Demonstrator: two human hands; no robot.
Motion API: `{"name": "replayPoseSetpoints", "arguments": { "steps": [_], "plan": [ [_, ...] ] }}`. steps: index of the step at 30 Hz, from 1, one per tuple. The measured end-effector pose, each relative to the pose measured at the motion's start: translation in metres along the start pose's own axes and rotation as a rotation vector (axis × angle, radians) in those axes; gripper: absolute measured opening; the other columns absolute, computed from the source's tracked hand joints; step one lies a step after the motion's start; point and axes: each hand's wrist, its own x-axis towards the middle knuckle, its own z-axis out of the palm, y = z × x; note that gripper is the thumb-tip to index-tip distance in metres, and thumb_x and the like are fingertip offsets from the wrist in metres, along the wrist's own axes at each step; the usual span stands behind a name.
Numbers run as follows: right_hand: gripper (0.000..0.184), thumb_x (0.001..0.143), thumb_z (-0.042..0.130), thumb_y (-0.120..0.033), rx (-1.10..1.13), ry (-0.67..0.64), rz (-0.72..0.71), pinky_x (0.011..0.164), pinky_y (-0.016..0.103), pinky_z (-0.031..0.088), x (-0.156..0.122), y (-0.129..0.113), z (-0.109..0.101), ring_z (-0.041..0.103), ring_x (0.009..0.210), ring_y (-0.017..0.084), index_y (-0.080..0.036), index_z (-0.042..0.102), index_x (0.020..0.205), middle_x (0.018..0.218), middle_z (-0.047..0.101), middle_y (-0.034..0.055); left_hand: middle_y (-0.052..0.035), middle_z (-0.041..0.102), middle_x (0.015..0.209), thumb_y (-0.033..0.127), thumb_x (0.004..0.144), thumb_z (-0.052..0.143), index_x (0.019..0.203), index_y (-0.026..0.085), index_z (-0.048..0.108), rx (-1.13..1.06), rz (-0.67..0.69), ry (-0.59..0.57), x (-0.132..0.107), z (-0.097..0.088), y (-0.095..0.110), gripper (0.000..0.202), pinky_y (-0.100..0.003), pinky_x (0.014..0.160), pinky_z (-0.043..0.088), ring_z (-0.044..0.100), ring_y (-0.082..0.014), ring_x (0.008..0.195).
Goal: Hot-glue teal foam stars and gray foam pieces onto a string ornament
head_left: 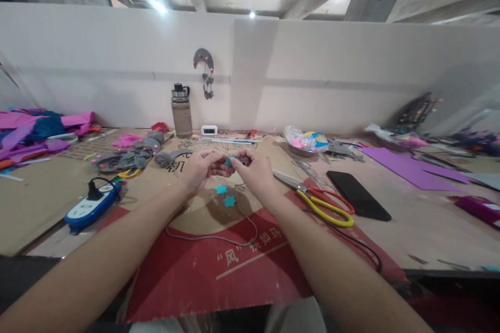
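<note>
My left hand and my right hand meet above the cardboard sheet, fingers pinched together on a small teal felt piece. A thin grey cord loops on the cardboard below my hands. Two teal felt flowers lie on the cardboard just beneath my hands. Exactly how the small piece is gripped is partly hidden by my fingertips.
Yellow and red scissors and a black phone lie to the right. A blue power strip sits left, near grey felt scraps. A water bottle stands at the wall. Purple sheets lie far right.
</note>
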Motion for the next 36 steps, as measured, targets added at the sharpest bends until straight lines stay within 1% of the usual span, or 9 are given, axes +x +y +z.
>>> {"name": "replayPoseSetpoints", "arguments": {
  "steps": [3, 6, 13, 16, 19, 22, 27, 32, 36],
  "plan": [
    [0.018, 0.071, 0.057, -0.036, 0.121, -0.043, 0.067, 0.047, 0.022, 0.029, 0.002, -0.001, 0.0, 0.036, 0.05, 0.01, -0.018, 0.057, 0.072, 0.054, 0.042, -0.0051, -0.0096, 0.068, 0.068, 0.028, 0.073, 0.063, 0.08, 0.009, 0.063, -0.048, -0.033, 0.001, 0.002, 0.0, 0.001, 0.021, -0.029, 0.061, 0.053, 0.066, -0.0178, 0.064],
    [0.02, 0.07, 0.059, -0.038, 0.232, -0.067, 0.115, 0.045, 0.021, 0.027, 0.002, -0.003, -0.001, 0.035, 0.048, 0.008, -0.018, 0.055, 0.071, 0.053, 0.041, -0.0057, -0.009, 0.068, 0.068, 0.025, 0.072, 0.065, 0.078, 0.009, 0.063, -0.086, -0.063, 0.011, 0.003, 0.001, 0.002, 0.017, -0.026, 0.061, 0.053, 0.066, -0.0161, 0.063],
    [0.023, 0.069, 0.06, -0.042, 0.385, -0.106, 0.222, 0.044, 0.021, 0.027, 0.001, -0.004, -0.001, 0.03, 0.043, 0.007, -0.019, 0.054, 0.07, 0.05, 0.039, -0.008, -0.0072, 0.068, 0.07, 0.022, 0.072, 0.066, 0.083, 0.01, 0.064, -0.108, -0.082, -0.012, 0.002, 0.002, 0.004, 0.016, -0.024, 0.058, 0.053, 0.065, -0.0146, 0.063],
    [0.023, 0.068, 0.061, -0.041, 0.412, -0.103, 0.226, 0.043, 0.021, 0.026, 0.001, -0.002, 0.0, 0.029, 0.042, 0.007, -0.019, 0.054, 0.07, 0.049, 0.038, -0.0084, -0.0057, 0.066, 0.066, 0.02, 0.069, 0.068, 0.081, 0.011, 0.063, -0.108, -0.093, 0.004, 0.002, 0.003, 0.005, 0.016, -0.023, 0.055, 0.052, 0.065, -0.0145, 0.06],
    [0.023, 0.068, 0.062, -0.041, 0.409, -0.095, 0.215, 0.044, 0.021, 0.027, 0.001, -0.001, 0.001, 0.031, 0.044, 0.007, -0.019, 0.055, 0.07, 0.051, 0.04, -0.0076, -0.0048, 0.065, 0.064, 0.021, 0.068, 0.069, 0.079, 0.011, 0.062, -0.09, -0.087, 0.011, 0.002, 0.004, 0.005, 0.016, -0.023, 0.054, 0.051, 0.063, -0.0135, 0.058],
    [0.024, 0.069, 0.062, -0.042, 0.407, -0.092, 0.212, 0.045, 0.021, 0.028, 0.001, 0.0, 0.002, 0.033, 0.045, 0.007, -0.019, 0.056, 0.071, 0.052, 0.041, -0.0072, -0.0041, 0.064, 0.063, 0.021, 0.067, 0.07, 0.078, 0.01, 0.062, -0.07, -0.051, 0.02, 0.002, 0.004, 0.003, 0.017, -0.023, 0.055, 0.05, 0.061, -0.0116, 0.057],
    [0.025, 0.069, 0.063, -0.042, 0.445, -0.099, 0.235, 0.043, 0.021, 0.025, 0.001, 0.002, 0.003, 0.028, 0.043, 0.006, -0.019, 0.055, 0.072, 0.049, 0.036, -0.0086, -0.0035, 0.064, 0.065, 0.019, 0.066, 0.071, 0.08, 0.01, 0.062, -0.039, -0.009, 0.009, 0.002, 0.003, 0.0, 0.019, -0.022, 0.058, 0.049, 0.06, -0.01, 0.059],
    [0.026, 0.068, 0.064, -0.044, 0.526, -0.123, 0.256, 0.041, 0.021, 0.021, 0.001, 0.002, 0.003, 0.027, 0.042, 0.006, -0.019, 0.054, 0.072, 0.049, 0.036, -0.0084, -0.0036, 0.064, 0.065, 0.02, 0.064, 0.072, 0.082, 0.011, 0.061, -0.067, -0.04, 0.011, -0.001, 0.005, 0.005, 0.023, -0.024, 0.055, 0.049, 0.061, -0.0126, 0.059],
    [0.029, 0.067, 0.064, -0.046, 0.578, -0.142, 0.259, 0.04, 0.021, 0.021, 0.002, 0.006, 0.004, 0.027, 0.042, 0.006, -0.019, 0.054, 0.072, 0.051, 0.036, -0.0084, -0.0043, 0.064, 0.065, 0.023, 0.066, 0.07, 0.083, 0.01, 0.062, -0.105, -0.061, 0.009, -0.002, 0.007, 0.009, 0.023, -0.025, 0.056, 0.05, 0.062, -0.0133, 0.06]
  ]
}}
